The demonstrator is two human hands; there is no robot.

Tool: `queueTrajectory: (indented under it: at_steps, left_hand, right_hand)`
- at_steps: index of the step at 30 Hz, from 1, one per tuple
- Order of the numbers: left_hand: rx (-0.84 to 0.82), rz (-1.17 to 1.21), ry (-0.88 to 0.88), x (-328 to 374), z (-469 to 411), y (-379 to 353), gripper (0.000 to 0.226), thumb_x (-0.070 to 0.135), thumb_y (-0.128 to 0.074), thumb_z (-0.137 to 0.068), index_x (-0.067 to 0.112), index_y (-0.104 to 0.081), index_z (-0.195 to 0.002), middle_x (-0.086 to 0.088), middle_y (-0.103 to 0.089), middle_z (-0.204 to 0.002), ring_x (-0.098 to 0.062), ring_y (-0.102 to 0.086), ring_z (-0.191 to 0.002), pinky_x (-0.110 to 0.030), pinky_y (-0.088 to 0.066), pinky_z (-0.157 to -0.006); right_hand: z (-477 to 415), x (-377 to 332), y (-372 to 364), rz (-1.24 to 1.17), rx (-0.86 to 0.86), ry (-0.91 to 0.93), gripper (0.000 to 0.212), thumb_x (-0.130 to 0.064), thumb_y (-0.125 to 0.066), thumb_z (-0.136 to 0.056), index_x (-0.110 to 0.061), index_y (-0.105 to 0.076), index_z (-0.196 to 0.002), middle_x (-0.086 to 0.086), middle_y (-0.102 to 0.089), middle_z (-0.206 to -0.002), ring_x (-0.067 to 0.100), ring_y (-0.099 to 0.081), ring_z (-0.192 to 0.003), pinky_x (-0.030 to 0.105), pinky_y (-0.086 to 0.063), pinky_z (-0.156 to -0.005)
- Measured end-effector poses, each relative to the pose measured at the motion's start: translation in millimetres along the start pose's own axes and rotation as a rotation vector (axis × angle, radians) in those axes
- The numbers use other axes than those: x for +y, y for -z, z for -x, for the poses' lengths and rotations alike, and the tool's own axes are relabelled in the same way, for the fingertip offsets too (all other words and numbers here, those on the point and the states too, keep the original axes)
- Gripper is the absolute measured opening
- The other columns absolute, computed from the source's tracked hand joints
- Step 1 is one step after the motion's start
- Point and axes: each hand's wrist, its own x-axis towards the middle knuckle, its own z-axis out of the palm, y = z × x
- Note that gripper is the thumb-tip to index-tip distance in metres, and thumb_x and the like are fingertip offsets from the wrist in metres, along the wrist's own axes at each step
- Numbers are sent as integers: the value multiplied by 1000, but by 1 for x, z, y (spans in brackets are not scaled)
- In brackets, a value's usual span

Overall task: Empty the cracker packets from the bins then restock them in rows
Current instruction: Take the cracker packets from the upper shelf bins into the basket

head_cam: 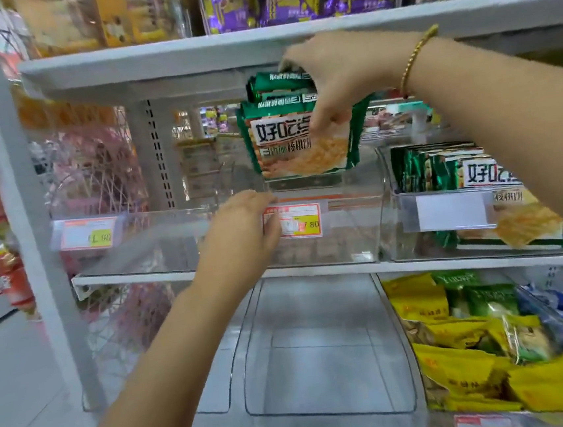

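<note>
The right hand [339,80] grips a stack of green cracker packets [300,139], perhaps 3, above the middle bin [352,244]. The left hand [240,231] rests with loose fingers on this bin's front wall. Other packets [458,168] stand in 1 row in the right bin [410,245].

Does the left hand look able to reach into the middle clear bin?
Probably yes: the left hand rests on the middle bin, whose top is open, though the right hand holds packets just above.
</note>
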Motion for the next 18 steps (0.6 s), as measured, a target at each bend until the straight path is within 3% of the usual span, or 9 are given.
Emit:
queueTrajectory:
  at_steps: [3,9,13,15,18]
  left_hand:
    - [8,5,-46,-4,1,0,33,17,-53,-83,6,-68,-110,-13,-68,-101,-31,-62,-93,-24,-35,-79]
    - [-22,32,-61,-11,1,-2,39,24,-48,-84,16,-66,-117,-4,-67,-106,-23,-60,-97,-30,-44,-81]
    - [-12,59,-63,-13,3,-4,38,23,-51,-83,14,-66,-116,-4,-67,-103,-24,-62,-94,-29,-48,-76]
    - [-11,61,-71,-15,3,-4,37,25,-49,-84,12,-67,-114,-5,-67,-102,-24,-62,-92,-30,-49,-75]
    - [-2,56,-86,-18,4,-6,40,28,-44,-85,11,-66,-114,-4,-67,-103,-22,-61,-93,-24,-43,-78]
  right_hand:
    - [-22,-9,-22,38,-77,37,80,-35,-87,-61,-12,-46,-125,1,-54,-100,19,-51,-87,29,-40,-70]
    - [-67,14,-72,105,-282,-102,69,-38,-84,-66,-12,-52,-120,5,-60,-115,19,-52,-90,30,-43,-76]
    - [-91,30,-89,114,-397,-233,90,-48,-82,-67,-13,-42,-140,7,-50,-138,26,-50,-115,36,-41,-97]
    - [-101,36,-98,91,-387,-267,88,-39,-79,-74,-11,-37,-145,12,-42,-146,32,-42,-130,40,-36,-105]
    - [-110,41,-115,102,-416,-306,74,-28,-78,-77,-6,-45,-140,17,-48,-140,35,-47,-127,41,-40,-101]
